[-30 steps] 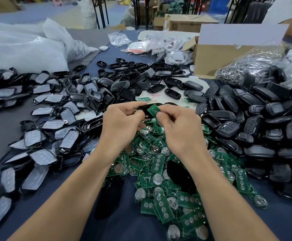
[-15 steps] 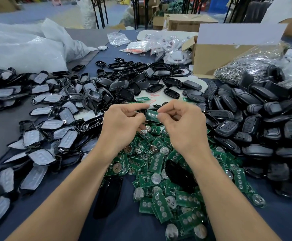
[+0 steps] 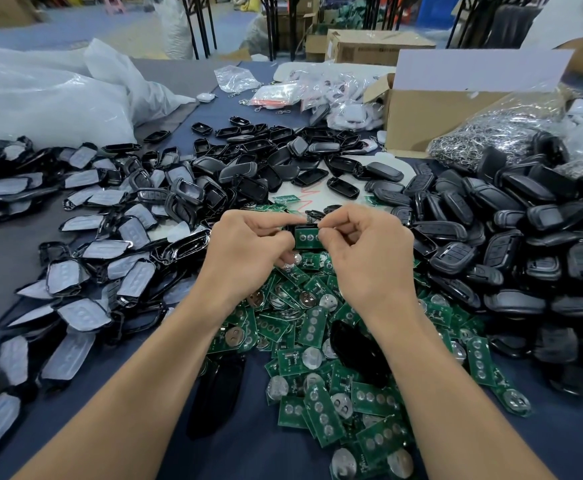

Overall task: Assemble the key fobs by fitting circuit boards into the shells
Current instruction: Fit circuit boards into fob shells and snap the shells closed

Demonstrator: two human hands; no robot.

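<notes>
Grips both closed on work: left hand [image 3: 248,251] pinches a black shell [image 3: 309,225], right hand [image 3: 366,258] pinches the green circuit board [image 3: 305,238] against it, above the bench's [image 3: 255,452] board pile [image 3: 318,410], board's long axis left-right, round contacts facing the camera.

The circuit board [image 3: 306,237] I hold is matt green with dull metal pads, like the heap of boards [image 3: 321,407] at the near edge of the blue cloth table [image 3: 241,459]. Shells [image 3: 188,202] by the left edge are glossy black plastic; fobs [image 3: 456,252] at the right edge look matt.
</notes>
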